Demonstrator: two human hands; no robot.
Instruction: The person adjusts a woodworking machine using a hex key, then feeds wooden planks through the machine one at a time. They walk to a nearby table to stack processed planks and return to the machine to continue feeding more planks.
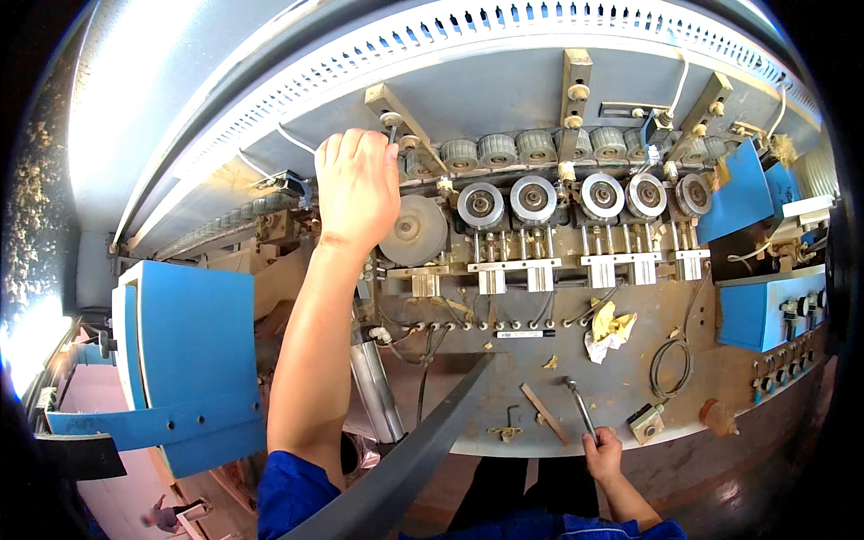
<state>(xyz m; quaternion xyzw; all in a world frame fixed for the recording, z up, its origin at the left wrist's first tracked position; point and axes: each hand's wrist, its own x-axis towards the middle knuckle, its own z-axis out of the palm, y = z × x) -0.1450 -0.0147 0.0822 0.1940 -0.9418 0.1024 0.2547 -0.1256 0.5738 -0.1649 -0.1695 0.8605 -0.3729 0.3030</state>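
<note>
My left hand reaches up to a metal bracket on the machine's back panel. Its fingers are curled closed around a thin dark metal rod, which shows just above the thumb beside the bracket's round nut; the rest of it is hidden in the hand. At the table's front edge, my right hand grips the lower end of a socket wrench, whose rounded head points away from me over the metal table. Left of the wrench lie a flat strip and a hex key.
Several pressure rollers line the machine behind the table. A marker, crumpled paper, a coiled cable and a small switch box lie on it. A dark bar slants across the foreground. Blue cabinets stand left.
</note>
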